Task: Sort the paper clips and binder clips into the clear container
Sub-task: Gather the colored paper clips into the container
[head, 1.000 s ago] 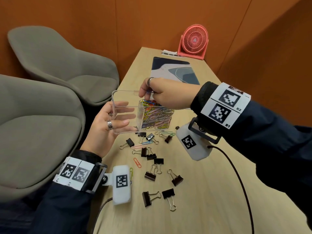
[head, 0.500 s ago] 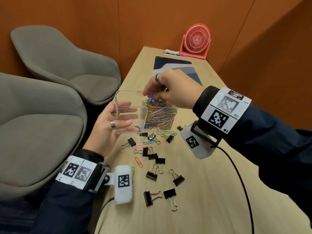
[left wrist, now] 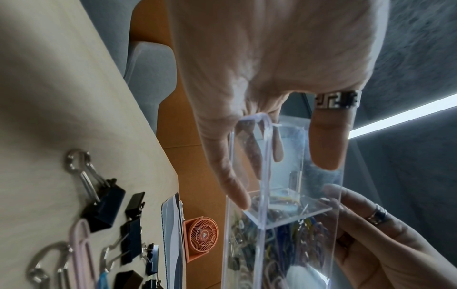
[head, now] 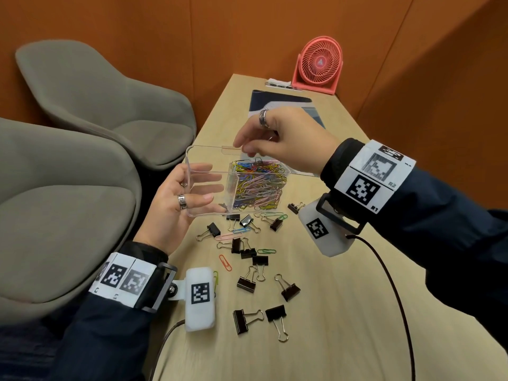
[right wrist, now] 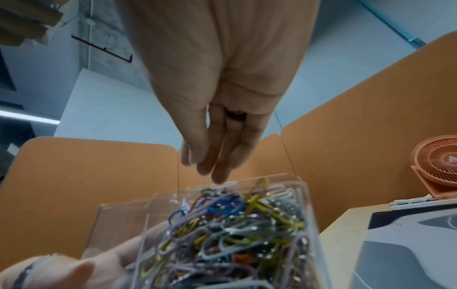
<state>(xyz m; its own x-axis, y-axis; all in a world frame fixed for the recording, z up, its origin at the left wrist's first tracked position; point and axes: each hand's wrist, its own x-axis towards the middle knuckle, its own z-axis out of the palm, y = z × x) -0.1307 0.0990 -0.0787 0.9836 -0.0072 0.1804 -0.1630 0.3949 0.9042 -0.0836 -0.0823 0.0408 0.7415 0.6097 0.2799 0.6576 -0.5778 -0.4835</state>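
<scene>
My left hand grips the left end of the clear container and holds it tilted just above the table; in the left wrist view the thumb lies along one wall and the fingers along the other. Its right compartment is packed with coloured paper clips. My right hand hovers over that pile with relaxed, empty fingers. Several black binder clips and loose red, pink and green paper clips lie on the table below.
A pink desk fan and a dark mat sit at the table's far end. Two grey chairs stand close along the left edge. A black cable trails across the table on the right. Orange walls enclose the corner.
My right hand pinched a blue paper clip over the full compartment half a second ago; it has let it drop and risen slightly, fingers loosened. The left hand keeps holding the container.
</scene>
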